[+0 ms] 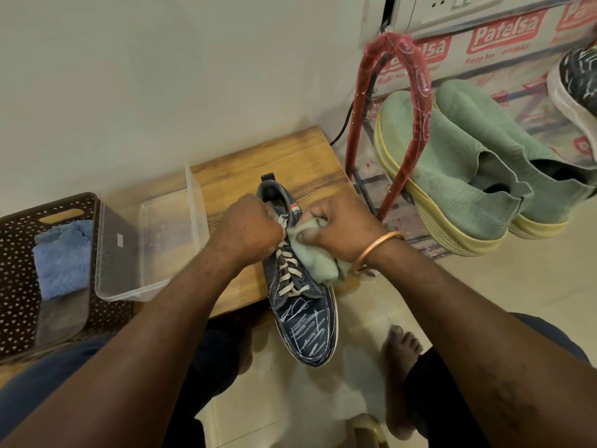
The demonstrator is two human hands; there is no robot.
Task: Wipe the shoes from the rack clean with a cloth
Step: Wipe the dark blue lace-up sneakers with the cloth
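Qty, largest first:
- Surface: 1, wood, beneath and beyond both sets of fingers.
- Rack: 1, red frame, to the outer side of the R fingers.
- Basket: 1, dark, perforated, well to the outer side of the L fingers.
- Clear tub: 1, btwn basket and L fingers, touching the basket.
- Green shoes: 2, side by side on the rack.
- Navy shoe: 1 in hand; 2nd navy shoe on the rack, partly cut off at frame edge.
- Cloths: 2. Pale green cloth under the R fingers; blue cloth in the basket.
- Bangle: 1, on R wrist.

Navy shoe, orientation: sole down. Long axis runs from the wall toward the person. Heel points away, toe points at the person. Heel half sits on the surface; toe half overhangs its near edge, above the floor. Laces face up, btwn the two hands.

L hand: fingers curled tight at the top of the lacing, gripping the navy shoe.

R hand: fingers clamped on the pale green cloth, pressing it vs. the shoe's side just beside the laces.
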